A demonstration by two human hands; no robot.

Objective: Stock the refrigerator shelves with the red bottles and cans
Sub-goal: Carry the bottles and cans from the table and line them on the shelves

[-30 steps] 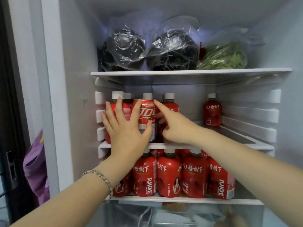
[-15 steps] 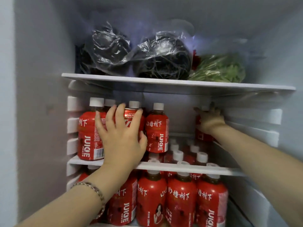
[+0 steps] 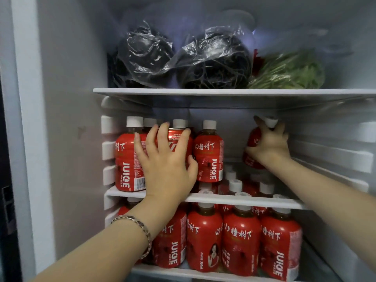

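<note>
— So, why both hands inside at once?

— My left hand [image 3: 164,165] holds the red can [image 3: 179,143] at middle-left of the frame. Its fingers are spread round the front and the thumb is hooked at the can's right side. That way I can seat it between the flanking juice bottles [image 3: 208,157] on the middle shelf [image 3: 244,199] without knocking them.

— And the other?

— My right hand [image 3: 268,147], at centre right, has its fingers curled tight round a lone juice bottle [image 3: 252,143], white cap poking out above. It looks tipped. I'd say it's meant to join the row, which stands at the shelf's left end.

— And the rest of the fridge?

— Below, the lower-shelf bottles [image 3: 240,243] stand packed, their caps visible through the glass. Above, the top shelf [image 3: 223,92] carries two bagged dark bundles [image 3: 213,64] and bagged greens [image 3: 289,72], with white walls all around.
</note>
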